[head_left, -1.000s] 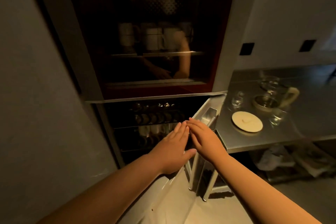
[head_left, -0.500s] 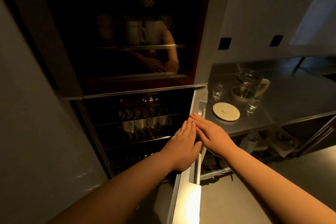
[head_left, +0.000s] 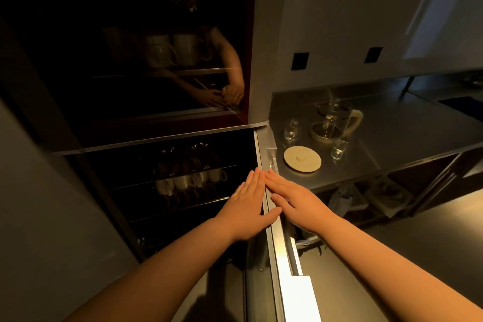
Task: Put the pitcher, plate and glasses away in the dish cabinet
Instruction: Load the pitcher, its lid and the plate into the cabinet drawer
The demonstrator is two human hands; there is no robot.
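Fingers of my left hand (head_left: 248,206) and right hand (head_left: 296,200) lie straight, gripping nothing, flat on the cabinet door (head_left: 281,248); I'd push it evenly, fully open.

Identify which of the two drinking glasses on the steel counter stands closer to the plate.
The straight-sided glass, right of the plate and below the pitcher. The rounder glass stands further back, up-left.

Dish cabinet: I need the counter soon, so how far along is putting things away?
Done: the lower cabinet door stands open. In hand: the left hand and right hand lie flat against it, holding nothing. Left: pitcher, plate and both glasses sit on the counter.
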